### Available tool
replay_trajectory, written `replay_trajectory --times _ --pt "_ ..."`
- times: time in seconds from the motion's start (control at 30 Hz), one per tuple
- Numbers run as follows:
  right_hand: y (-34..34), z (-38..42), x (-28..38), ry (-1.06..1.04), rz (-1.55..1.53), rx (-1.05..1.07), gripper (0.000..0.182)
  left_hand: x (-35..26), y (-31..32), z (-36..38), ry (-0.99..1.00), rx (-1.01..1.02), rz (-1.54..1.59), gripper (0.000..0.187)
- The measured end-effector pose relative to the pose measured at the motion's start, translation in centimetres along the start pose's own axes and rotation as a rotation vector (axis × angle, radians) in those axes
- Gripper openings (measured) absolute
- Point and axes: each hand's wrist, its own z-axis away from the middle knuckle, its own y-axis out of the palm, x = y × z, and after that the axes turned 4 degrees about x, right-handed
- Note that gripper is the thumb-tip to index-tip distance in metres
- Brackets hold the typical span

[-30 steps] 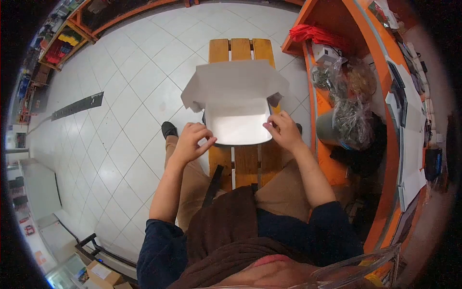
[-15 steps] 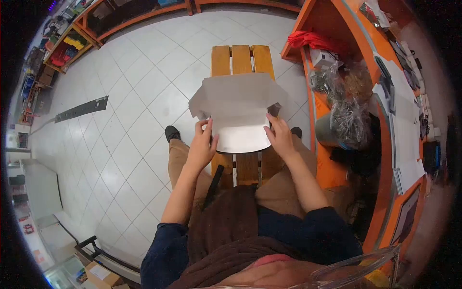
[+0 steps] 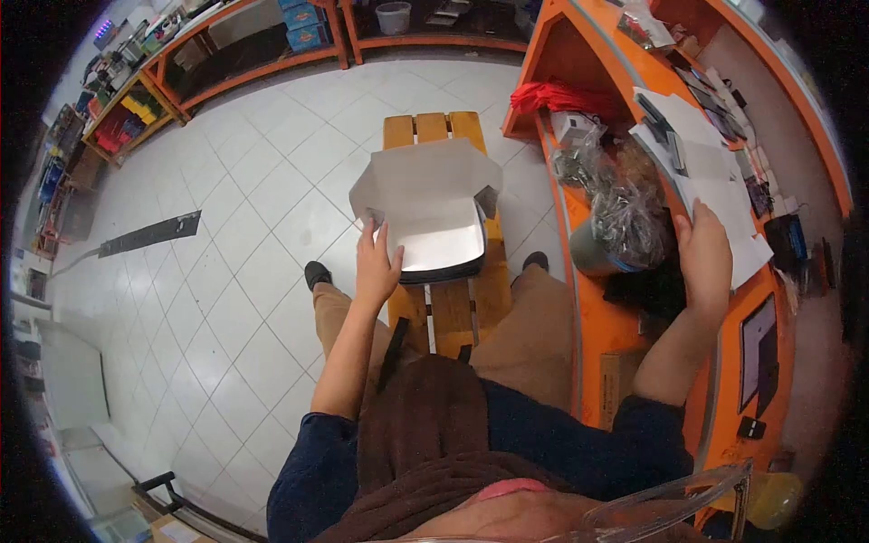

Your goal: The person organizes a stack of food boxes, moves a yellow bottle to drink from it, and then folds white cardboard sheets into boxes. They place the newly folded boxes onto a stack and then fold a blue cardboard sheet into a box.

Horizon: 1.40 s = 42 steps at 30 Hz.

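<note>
An open cardboard box (image 3: pixel 441 244) with a white inside and dark outside sits on the slatted wooden bench, its lid raised away from me. My left hand (image 3: pixel 375 264) touches the box's left side, fingers stretched and thumb apart near the front corner. Over on the orange shelf, my right hand (image 3: pixel 706 258) reaches onto white sheets of paper (image 3: pixel 747 204), with thumb and fingers apart. Part of its fingers cannot be made out against the paper. A dark flat object (image 3: pixel 674 149) lies on the sheets farther back.
The wooden bench (image 3: pixel 434 317) stands between my legs. On the lower orange shelf are a grey bin (image 3: pixel 593 246), crumpled clear plastic (image 3: pixel 629 217) and a red bundle (image 3: pixel 557 97). A dark tablet-like panel (image 3: pixel 756 348) lies on the upper shelf near me.
My right hand has left the box's right side and moved right onto the papers on the shelf. My left hand stays at the box. The view has shifted right.
</note>
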Motion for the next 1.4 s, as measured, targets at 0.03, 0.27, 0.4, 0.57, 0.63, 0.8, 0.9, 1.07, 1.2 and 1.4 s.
replay_trajectory --times 0.03,0.27,0.4,0.57,0.63,0.8,0.9,1.07,1.2,1.4 --pt "-0.1 0.0 -0.6 -0.002 -0.017 -0.008 0.027 -0.9 -0.5 0.1 0.031 -0.033 -0.136 0.054" --pt "-2.5 0.2 0.0 0.081 -0.031 -0.069 0.022 -9.1 7.4 -0.6 0.462 0.16 -0.418 0.07" --pt "-3.1 -0.2 -1.5 0.182 -0.207 -0.137 0.026 -10.8 7.6 0.2 0.42 0.317 -0.454 0.079" --pt "-4.9 3.0 0.6 -0.057 -0.442 -0.712 0.026 -10.9 6.0 0.5 0.462 0.171 -0.072 0.062" --pt "-5.4 5.9 4.1 -0.365 -0.523 -0.693 0.03 -12.0 2.8 0.6 0.48 0.078 0.387 0.062" --pt "1.4 13.9 13.5 -0.985 -0.735 -0.09 0.037 -13.7 -8.4 5.3 0.262 0.09 1.212 0.049" --pt "4.2 15.6 14.9 -1.165 -0.921 -0.03 0.044 -13.5 -12.4 8.8 -0.383 -0.087 1.009 0.039" --pt "9.0 13.4 15.3 -0.148 -1.654 -0.004 0.051 -7.6 -10.7 12.9 -0.506 -0.258 1.356 0.04" --pt "10.6 12.3 15.5 -0.196 -2.136 0.585 0.05 -3.5 -9.2 15.8 -0.535 -0.258 1.323 0.045" --pt "9.7 16.4 17.9 -0.811 -1.65 0.235 0.041 -4.8 -7.5 15.9 -0.623 -0.717 1.001 0.046"
